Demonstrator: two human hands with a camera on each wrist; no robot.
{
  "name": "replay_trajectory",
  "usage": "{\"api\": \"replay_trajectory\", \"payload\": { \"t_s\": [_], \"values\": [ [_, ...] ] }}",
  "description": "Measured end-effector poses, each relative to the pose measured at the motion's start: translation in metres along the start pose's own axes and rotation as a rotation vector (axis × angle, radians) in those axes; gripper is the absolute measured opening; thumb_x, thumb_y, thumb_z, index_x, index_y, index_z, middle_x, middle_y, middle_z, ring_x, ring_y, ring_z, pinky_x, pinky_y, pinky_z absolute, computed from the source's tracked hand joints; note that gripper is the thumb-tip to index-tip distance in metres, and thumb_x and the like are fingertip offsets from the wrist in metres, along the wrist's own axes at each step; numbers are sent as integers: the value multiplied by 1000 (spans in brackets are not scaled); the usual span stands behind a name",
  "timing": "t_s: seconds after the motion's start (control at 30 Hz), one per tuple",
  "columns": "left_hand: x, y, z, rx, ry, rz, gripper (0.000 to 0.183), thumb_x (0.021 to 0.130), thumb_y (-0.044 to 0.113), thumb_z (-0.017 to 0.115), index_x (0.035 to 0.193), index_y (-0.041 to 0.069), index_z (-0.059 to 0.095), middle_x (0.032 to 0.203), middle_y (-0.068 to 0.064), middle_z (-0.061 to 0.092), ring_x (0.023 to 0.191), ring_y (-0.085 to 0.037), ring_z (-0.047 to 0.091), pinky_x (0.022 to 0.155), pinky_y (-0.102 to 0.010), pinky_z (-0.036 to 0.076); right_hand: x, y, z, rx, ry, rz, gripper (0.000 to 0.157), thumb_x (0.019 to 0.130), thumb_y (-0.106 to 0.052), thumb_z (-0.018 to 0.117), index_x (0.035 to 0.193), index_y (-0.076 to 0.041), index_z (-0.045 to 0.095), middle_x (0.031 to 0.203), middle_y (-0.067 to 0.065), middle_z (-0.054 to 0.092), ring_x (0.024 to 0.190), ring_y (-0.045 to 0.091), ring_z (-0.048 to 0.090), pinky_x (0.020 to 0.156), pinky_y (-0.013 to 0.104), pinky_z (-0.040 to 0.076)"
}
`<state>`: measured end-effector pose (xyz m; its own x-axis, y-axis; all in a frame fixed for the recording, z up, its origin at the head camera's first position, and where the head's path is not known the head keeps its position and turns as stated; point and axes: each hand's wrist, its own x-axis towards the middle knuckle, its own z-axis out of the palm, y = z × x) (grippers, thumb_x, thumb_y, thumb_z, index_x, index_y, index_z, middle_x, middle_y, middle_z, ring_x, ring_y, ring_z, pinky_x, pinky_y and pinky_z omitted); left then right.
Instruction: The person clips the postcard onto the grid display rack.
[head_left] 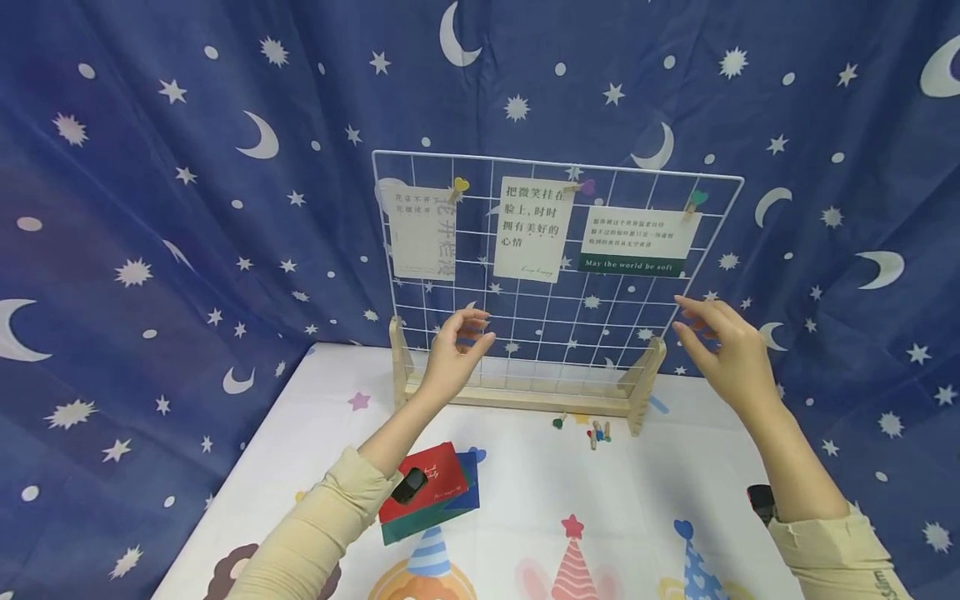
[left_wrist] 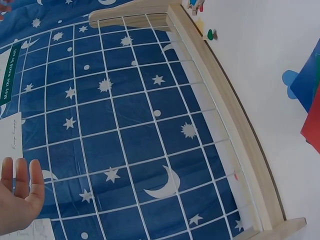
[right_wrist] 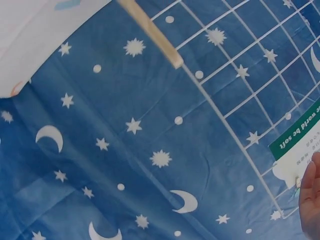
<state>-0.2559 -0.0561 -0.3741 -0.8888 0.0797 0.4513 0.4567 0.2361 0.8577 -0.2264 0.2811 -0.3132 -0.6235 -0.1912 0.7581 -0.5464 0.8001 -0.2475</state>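
A white wire grid panel (head_left: 525,293) stands in a wooden base (head_left: 517,400). Three cards hang on it: a left card (head_left: 422,242) with a yellow heart clothespin (head_left: 461,185), a middle card (head_left: 531,237) with a purple one (head_left: 587,187), and a green-edged card (head_left: 637,237) with a green one (head_left: 698,198). My left hand (head_left: 456,352) hovers before the panel's lower left part, fingers relaxed, holding nothing. Beside the panel's right edge is my right hand (head_left: 723,346), also holding nothing, its fingers loosely bent. The right wrist view shows this hand (right_wrist: 311,200) near the green-edged card (right_wrist: 300,142).
Several small clothespins (head_left: 597,434) lie on the white tablecloth (head_left: 517,483) before the base, a green one (head_left: 558,422) a little apart. Red (head_left: 435,475), green and blue folded cards or envelopes overlap near my left forearm. A blue star-patterned curtain (head_left: 315,208) hangs behind.
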Motion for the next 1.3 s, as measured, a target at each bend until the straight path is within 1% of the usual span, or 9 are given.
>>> {"api": "replay_trajectory", "payload": {
  "t_s": [0.07,0.13,0.3,0.5,0.63,0.77,0.9,1.0,1.3],
  "values": [
    [-5,-1,-3,10,5,-3,33,89,11,63,120,3,55,112,-17,59,99,-28,58,75,-23,47,-5,-3,2,17,9,-5,39,79,7,68,117,-3,64,96,16,65,87,-17,42,81,-8,30],
    [-11,-3,-5,7,12,-10,33,88,10,64,119,2,55,112,-18,59,99,-29,58,76,-23,46,-10,-5,4,21,16,-17,40,78,9,68,116,-3,64,97,15,66,86,-16,43,81,-8,30],
    [-24,-6,-10,-13,25,-39,32,88,8,65,118,1,56,114,-21,59,101,-32,57,76,-26,47,-19,-11,9,2,12,-57,42,75,12,69,114,-2,65,95,14,66,82,-1,50,82,-8,30],
    [-37,-7,-21,4,45,-42,29,87,5,65,115,0,57,110,-19,60,98,-29,57,77,-27,48,-36,-15,15,7,-8,-50,43,73,12,71,114,-1,64,94,14,66,78,18,57,82,-9,30],
    [-44,-10,-28,0,44,-52,29,88,6,64,115,0,57,109,-18,60,97,-28,57,77,-25,49,-49,-15,19,14,-4,-37,46,72,12,72,115,-1,64,92,13,65,76,17,55,77,-6,34],
    [-53,-17,-31,1,41,-100,29,88,8,65,116,3,57,111,-17,61,99,-26,57,78,-24,49,-61,-13,22,27,7,-39,47,70,14,72,114,-1,65,92,12,66,76,13,54,74,-3,37],
    [-61,-24,-32,7,61,-125,29,88,10,65,115,4,58,111,-14,61,97,-23,56,78,-25,49,-71,-10,28,32,6,-58,48,69,15,72,113,-1,65,92,12,67,74,15,57,74,-2,39],
    [-67,-28,-32,15,79,-120,28,88,11,65,114,4,59,110,-14,62,96,-23,57,76,-24,49,-78,-7,32,34,4,-63,48,68,15,72,112,-1,66,88,12,67,72,19,59,73,0,41],
    [-86,-45,-37,66,113,-147,27,87,10,66,113,4,59,108,-14,62,95,-24,59,77,-21,50,-97,-1,48,10,-44,-9,45,68,11,75,110,-2,66,92,12,68,74,20,60,75,-5,36]
  ]
}}
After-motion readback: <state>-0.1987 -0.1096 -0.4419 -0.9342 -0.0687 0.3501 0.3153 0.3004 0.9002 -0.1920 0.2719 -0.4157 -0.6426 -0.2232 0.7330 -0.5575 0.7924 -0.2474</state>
